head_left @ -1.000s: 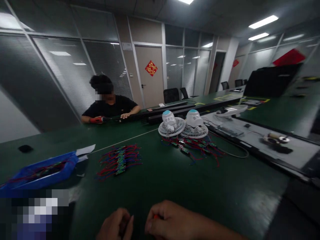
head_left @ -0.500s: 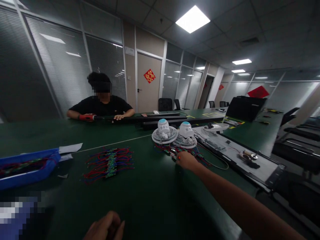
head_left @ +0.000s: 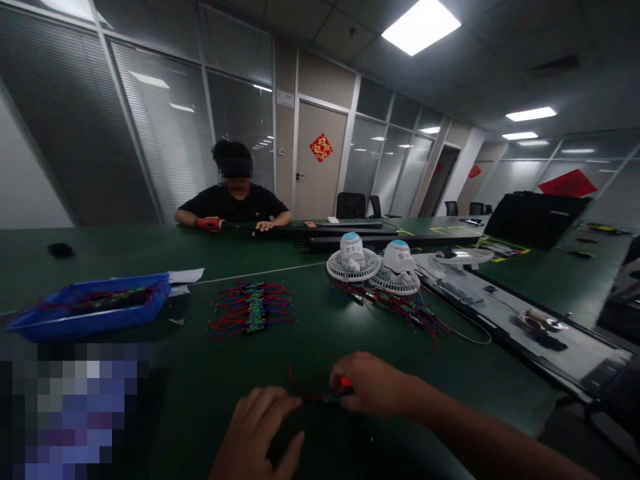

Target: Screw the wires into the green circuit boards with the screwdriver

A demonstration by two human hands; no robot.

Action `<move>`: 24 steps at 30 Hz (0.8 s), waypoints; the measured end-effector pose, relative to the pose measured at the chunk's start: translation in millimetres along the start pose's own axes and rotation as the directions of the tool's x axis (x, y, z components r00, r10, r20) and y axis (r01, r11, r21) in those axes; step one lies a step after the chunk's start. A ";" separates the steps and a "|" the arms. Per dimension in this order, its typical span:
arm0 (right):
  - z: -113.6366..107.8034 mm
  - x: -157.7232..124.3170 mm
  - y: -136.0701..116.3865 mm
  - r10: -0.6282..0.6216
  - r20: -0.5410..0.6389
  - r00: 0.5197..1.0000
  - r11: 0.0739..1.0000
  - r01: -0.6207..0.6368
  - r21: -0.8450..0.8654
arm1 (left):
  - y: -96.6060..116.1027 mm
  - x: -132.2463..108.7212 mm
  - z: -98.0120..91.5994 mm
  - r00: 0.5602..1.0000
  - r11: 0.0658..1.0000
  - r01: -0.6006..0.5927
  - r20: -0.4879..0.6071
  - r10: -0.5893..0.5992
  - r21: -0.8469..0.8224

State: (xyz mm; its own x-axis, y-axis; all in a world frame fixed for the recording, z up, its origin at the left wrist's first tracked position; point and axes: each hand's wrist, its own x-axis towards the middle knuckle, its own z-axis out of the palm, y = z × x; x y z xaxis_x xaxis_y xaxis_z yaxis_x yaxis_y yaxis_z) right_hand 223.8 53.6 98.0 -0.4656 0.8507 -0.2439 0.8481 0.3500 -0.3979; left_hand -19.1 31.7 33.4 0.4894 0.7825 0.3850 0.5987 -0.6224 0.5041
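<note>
Near the front of the green table, my right hand (head_left: 373, 387) is closed on a small green circuit board (head_left: 330, 399) with red and blue wires. Something small and orange (head_left: 346, 382) shows between its fingers; its kind I cannot make out. My left hand (head_left: 263, 427) is just left of the board, thumb and fingers apart, fingertips close to its red wires (head_left: 307, 396). Whether they touch is unclear. Beyond it lies a row of several similar wired circuit boards (head_left: 257, 308). A loose pile of wired boards (head_left: 400, 307) rests in front of two white fans (head_left: 353, 261).
A blue bin (head_left: 100, 313) with wired boards stands at left, beside scraps of white paper (head_left: 186, 275). Across the table a person (head_left: 235, 200) holds a red tool (head_left: 209, 223). Long black bars (head_left: 390, 241) and a white panel with parts (head_left: 505, 320) lie right of centre.
My right hand has come back from the pile by the fans toward me, bringing a wired circuit board. My left hand has moved up and right toward it. The view has turned left.
</note>
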 end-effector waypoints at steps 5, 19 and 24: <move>11.3 19.1 -40.0 -0.136 -0.224 0.965 0.929 0.203 0.309 | 14.6 4.1 -8.3 0.983 0.986 0.135 0.114 -0.146 0.098; 4.5 60.6 -100.3 0.182 -0.646 0.741 0.182 0.620 0.763 | 4.3 9.4 -10.0 0.959 0.962 0.271 0.073 -0.273 0.035; 5.7 62.2 -97.7 0.193 -0.667 0.720 0.119 0.657 0.744 | 1.9 10.2 -10.6 0.957 0.962 0.274 0.089 -0.275 0.023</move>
State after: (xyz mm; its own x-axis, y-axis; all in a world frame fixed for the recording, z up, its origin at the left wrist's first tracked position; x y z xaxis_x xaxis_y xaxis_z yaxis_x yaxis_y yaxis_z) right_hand 110.6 70.0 116.6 -0.0028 0.9414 0.3373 -0.3937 0.3090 -0.8657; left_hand -19.7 38.7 46.5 0.3605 0.9187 0.1616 0.7244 -0.3849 0.5719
